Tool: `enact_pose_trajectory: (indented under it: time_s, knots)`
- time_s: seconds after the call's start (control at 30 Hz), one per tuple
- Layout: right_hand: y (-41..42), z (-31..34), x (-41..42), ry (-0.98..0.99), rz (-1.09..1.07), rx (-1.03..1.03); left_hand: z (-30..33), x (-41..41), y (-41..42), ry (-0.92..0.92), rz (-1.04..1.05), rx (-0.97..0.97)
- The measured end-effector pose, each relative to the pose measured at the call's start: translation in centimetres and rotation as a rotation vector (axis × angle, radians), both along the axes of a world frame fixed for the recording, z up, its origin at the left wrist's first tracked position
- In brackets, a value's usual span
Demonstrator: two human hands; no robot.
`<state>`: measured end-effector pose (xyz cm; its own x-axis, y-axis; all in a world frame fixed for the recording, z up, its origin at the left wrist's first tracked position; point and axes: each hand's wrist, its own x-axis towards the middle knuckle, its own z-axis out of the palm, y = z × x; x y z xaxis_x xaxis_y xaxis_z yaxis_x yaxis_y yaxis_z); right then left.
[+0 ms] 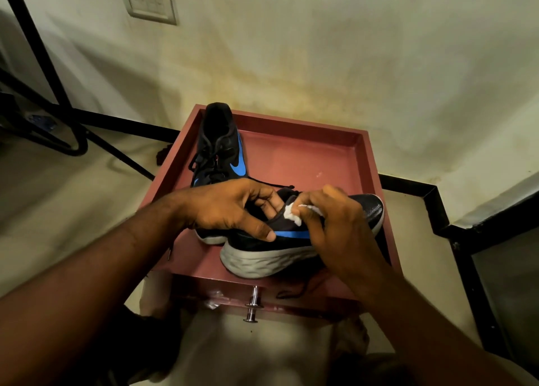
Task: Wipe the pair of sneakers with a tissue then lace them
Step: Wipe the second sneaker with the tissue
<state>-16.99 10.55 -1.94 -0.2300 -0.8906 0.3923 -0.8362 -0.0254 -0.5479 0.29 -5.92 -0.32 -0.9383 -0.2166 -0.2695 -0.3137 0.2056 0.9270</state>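
Tissue (292,214) pinched in right hand (341,231) fingers, at near shoe (344,234) collar; left hand (230,207) clamps heel. Advice: brace firmly, short strokes toward toe.

stained cream wall (320,50) (dimly lit), perhaps damp.

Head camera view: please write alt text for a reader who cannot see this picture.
Two bare hands work on a black sneaker with a blue logo on a red table top: the left hand steadies it while the right hand presses a white tissue against its collar. The second sneaker stands behind, laces loose.
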Motion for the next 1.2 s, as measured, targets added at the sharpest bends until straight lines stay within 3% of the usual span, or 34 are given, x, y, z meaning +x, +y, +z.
enact_pose_trajectory:
  time_s: [0.1,0.27,0.43,0.57,0.63,0.77,0.97,1.07,1.13,1.2]
  knots:
    - [0.9,-0.2,2.1,-0.005,0.197,0.038,0.1,0.0,0.1,0.007,-0.037,0.018]
    - [-0.2,-0.9,-0.6,0.037,-0.042,-0.056,0.1,-0.1,0.0,-0.033,-0.011,-0.004]
    - [0.4,-1.3,1.7,0.096,0.108,-0.055,-0.1,-0.2,0.1,-0.004,-0.035,-0.025]
    - [-1.1,-1.8,0.0,0.182,-0.069,-0.117,0.0,-0.2,0.0,-0.021,0.002,-0.030]
    - [-1.0,-2.1,-0.1,0.130,-0.115,-0.104,0.0,-0.1,0.1,-0.024,-0.003,-0.014]
    - [0.4,-1.9,2.1,0.104,0.053,-0.124,-0.2,-0.2,0.2,0.000,-0.039,-0.027]
    - [-1.0,-2.3,-1.4,-0.014,-0.191,-0.170,-0.5,-0.2,-0.1,-0.037,0.010,-0.033]
    - [0.3,-2.2,1.1,-0.110,-0.014,-0.151,-0.4,-0.1,0.0,-0.009,-0.020,-0.042]
    - [0.1,-2.2,1.6,-0.083,0.037,-0.135,-0.2,-0.2,-0.1,-0.005,-0.018,-0.041]
    - [-0.9,-2.3,0.5,-0.030,-0.064,-0.142,-0.2,-0.3,-0.4,-0.018,0.008,-0.052]
